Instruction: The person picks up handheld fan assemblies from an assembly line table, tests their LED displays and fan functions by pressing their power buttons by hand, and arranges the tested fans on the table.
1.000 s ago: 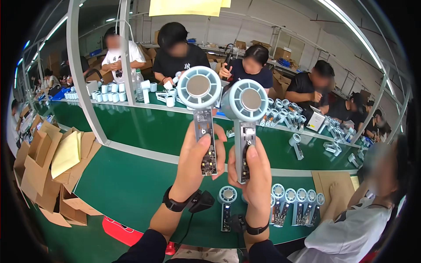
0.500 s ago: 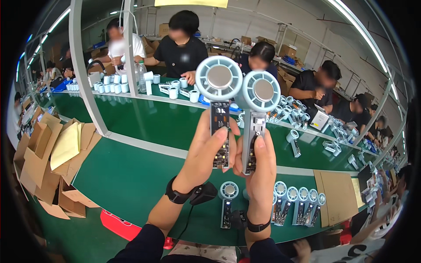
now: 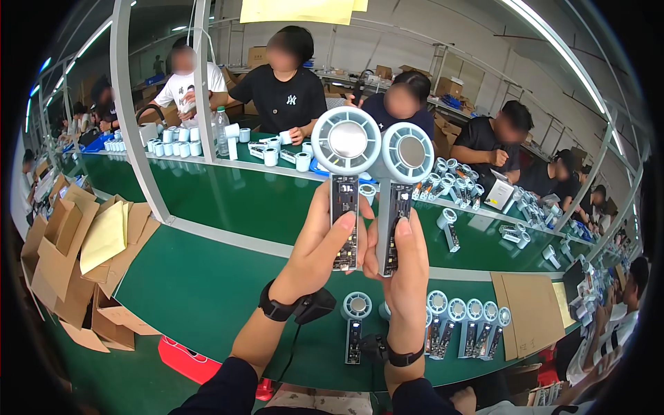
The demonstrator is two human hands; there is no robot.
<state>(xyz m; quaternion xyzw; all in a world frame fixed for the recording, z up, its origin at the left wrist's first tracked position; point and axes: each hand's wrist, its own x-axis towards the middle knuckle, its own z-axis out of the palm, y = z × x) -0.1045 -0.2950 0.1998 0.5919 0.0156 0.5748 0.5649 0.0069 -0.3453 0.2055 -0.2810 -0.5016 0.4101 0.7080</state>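
My left hand (image 3: 311,245) is closed round the handle of a light-blue handheld fan (image 3: 347,141), thumb on its bare circuit board. A second such fan (image 3: 408,155) is gripped in my right hand (image 3: 407,266), its thumb also against the exposed board. Both fans are held upright side by side above the bench, their round heads close together, each with a silver disc in the middle. Below them, a single open-handled fan (image 3: 357,306) lies on the green bench between my forearms. Several similar fans (image 3: 474,309) lie in a row right of my right wrist.
Flat cardboard (image 3: 527,315) lies at the bench's right end. Cardboard boxes (image 3: 69,242) are piled at the left. Beyond a metal rail runs a green belt (image 3: 235,207) with a loose fan (image 3: 449,228) on it. Co-workers sit along its far side among many fan parts. A grey post (image 3: 131,117) rises at left.
Both fan heads sit slightly lower in view and have tilted a little. The right fan has turned slightly, its board angled differently. Each hand keeps its grip.
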